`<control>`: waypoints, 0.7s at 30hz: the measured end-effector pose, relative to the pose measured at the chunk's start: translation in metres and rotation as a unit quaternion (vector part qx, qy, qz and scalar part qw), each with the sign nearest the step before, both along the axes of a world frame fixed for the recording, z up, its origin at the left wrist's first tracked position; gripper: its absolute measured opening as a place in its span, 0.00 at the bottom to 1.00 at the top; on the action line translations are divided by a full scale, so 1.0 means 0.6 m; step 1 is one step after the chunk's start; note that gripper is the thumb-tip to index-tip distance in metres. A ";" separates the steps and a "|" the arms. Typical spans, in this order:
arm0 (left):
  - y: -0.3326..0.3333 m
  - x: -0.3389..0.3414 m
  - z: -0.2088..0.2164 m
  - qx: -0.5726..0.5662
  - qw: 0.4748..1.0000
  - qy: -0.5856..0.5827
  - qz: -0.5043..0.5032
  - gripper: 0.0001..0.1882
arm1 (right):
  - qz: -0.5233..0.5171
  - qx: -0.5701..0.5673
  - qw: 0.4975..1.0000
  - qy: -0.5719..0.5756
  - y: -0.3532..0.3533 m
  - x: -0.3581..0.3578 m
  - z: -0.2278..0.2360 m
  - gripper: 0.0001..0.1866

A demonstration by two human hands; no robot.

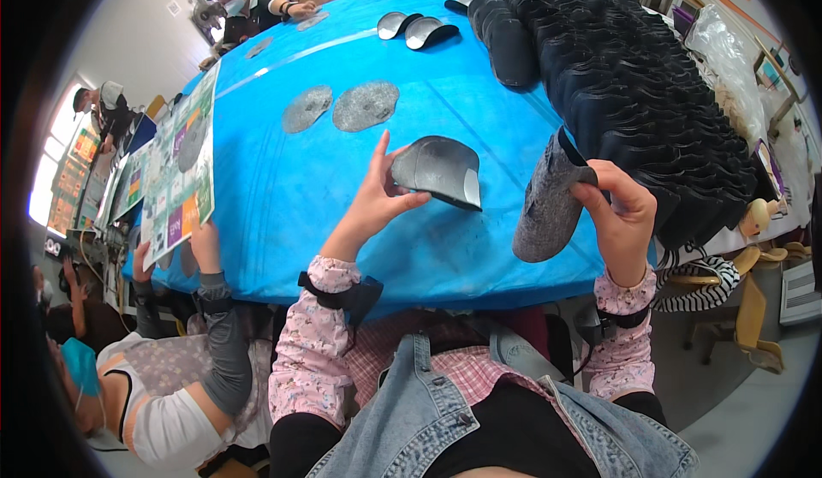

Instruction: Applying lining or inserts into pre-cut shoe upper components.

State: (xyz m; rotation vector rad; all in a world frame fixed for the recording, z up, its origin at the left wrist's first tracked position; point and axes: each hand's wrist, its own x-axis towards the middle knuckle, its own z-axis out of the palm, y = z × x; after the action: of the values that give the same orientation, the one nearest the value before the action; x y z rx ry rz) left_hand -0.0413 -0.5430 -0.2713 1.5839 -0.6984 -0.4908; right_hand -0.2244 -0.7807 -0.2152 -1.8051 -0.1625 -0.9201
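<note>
My left hand (370, 204) grips the near left edge of a curved panel (437, 168), shiny dark grey with a light patch at its right end. The thumb lies at its lower edge and the index finger points up; the other fingers are partly hidden behind it. In my right hand (621, 208), a second curved panel (545, 208) is pinched at its edge between thumb and fingers. It stands tilted, its mottled grey felt-like side showing and its dark inside just visible at the top. Two flat-looking grey oval pieces (366, 106) lie beyond my left hand.
A long stack of black curved pieces (634, 110) fills the table's right side. Two curved panels (428, 32) rest farther back on the blue cloth (257, 161). At left a co-worker holds a printed sheet (184, 152); other people sit across the table.
</note>
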 end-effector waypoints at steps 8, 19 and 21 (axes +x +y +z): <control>-0.061 -0.043 -0.030 -0.073 0.994 0.075 -0.013 0.39 | 0.028 0.048 0.998 -0.025 -0.002 0.007 -0.005 0.04; -0.069 -0.056 -0.026 -0.097 0.993 0.066 0.020 0.28 | 0.033 0.030 0.997 -0.055 0.003 0.019 0.008 0.06; -0.054 -0.076 0.007 -0.100 0.990 0.099 -0.031 0.32 | 0.018 0.036 0.998 -0.053 -0.014 0.014 0.005 0.06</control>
State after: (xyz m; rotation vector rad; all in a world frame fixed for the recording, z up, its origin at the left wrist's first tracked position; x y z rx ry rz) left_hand -0.0869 -0.5752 -0.2673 1.3082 -0.6270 -0.5964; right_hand -0.2159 -0.7889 -0.2125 -1.6829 -0.2257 -0.9856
